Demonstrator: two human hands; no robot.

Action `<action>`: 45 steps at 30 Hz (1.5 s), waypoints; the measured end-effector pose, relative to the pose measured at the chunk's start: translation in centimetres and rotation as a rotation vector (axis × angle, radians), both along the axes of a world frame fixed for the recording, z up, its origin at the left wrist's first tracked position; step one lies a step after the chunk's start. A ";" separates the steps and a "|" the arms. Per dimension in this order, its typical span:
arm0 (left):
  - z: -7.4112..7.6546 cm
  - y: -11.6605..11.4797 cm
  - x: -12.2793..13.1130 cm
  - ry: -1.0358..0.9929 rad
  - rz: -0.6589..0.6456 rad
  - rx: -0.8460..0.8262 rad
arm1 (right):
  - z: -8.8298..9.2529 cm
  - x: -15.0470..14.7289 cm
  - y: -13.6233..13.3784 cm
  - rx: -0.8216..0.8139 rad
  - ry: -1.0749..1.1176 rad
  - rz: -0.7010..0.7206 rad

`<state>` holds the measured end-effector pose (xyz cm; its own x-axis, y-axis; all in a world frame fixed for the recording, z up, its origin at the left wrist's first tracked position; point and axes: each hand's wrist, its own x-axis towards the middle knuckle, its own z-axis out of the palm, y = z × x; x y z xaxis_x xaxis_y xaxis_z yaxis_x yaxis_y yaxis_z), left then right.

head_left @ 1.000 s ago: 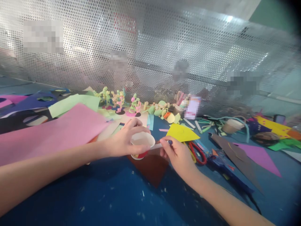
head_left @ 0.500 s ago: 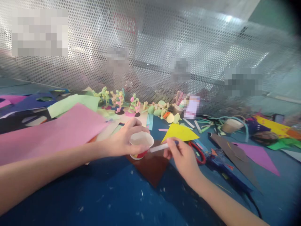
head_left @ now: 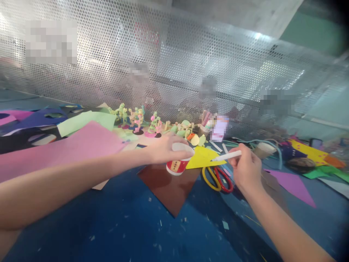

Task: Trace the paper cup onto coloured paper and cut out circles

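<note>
With its fingers curled round the rim, my left hand (head_left: 165,147) grips a red and white paper cup (head_left: 176,167), its white opening turned up. The cup is over the far corner of a square of brown paper (head_left: 169,191). In my right hand (head_left: 247,169) is a white pen (head_left: 231,155), its thin tip pointing left over a piece of yellow paper (head_left: 204,154). Whether the tip touches the paper I cannot tell. Scissors (head_left: 212,179) with one yellow and one red handle lie just below the yellow sheet, their blades hidden.
A large pink sheet (head_left: 68,153) and a light green sheet (head_left: 87,122) lie to the left. Several small paper figures (head_left: 138,122) stand at the back before a perforated metal screen (head_left: 174,47). A lit phone (head_left: 219,128) leans there. Purple paper (head_left: 296,185) lies right.
My left hand has carried the cup to the right, beside the yellow paper. My right hand has moved right and up, taking the pen away from the cup. The scissors' handles are now uncovered.
</note>
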<state>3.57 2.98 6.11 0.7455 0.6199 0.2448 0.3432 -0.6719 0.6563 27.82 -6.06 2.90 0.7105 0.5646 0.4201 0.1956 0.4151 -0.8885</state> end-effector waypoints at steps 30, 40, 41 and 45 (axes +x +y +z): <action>-0.5 1.1 -2.2 -0.196 0.107 -0.125 | -1.5 -2.6 0.1 -0.318 0.451 0.465; -0.4 3.0 -2.4 -0.459 0.208 -0.139 | -4.0 -8.3 -1.3 -0.202 0.083 0.773; -0.3 2.8 -2.4 -0.467 0.194 -0.135 | -4.1 -8.6 -1.4 -0.197 0.102 0.785; 0.1 1.6 -2.4 -0.503 0.128 -0.142 | -3.8 -9.7 -1.4 -0.146 0.333 0.787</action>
